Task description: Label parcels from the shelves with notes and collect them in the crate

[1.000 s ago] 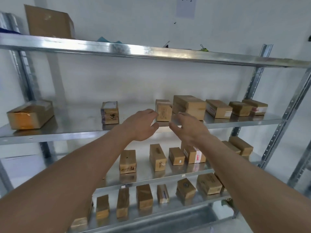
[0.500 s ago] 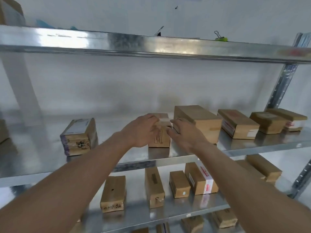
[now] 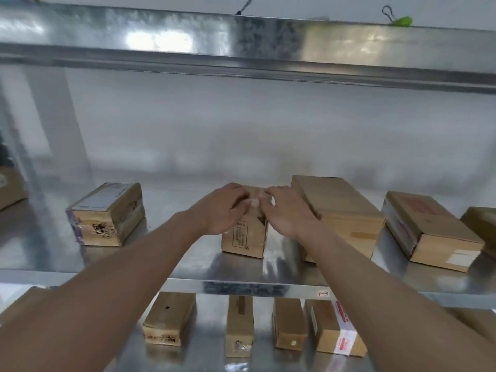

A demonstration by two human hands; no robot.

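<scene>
Both hands met on a small cardboard parcel at centre frame, standing on the shiny metal shelf. The left hand and right hand curled over its top edge, hiding it; the fingertips blurred together. Its printed front stayed legible only as smudges.

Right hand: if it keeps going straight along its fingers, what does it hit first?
The right hand points up and left, fingers already on top of the small parcel, so that comes first. Just beyond lie the left hand's fingertips; depth between them is unclear.
</scene>
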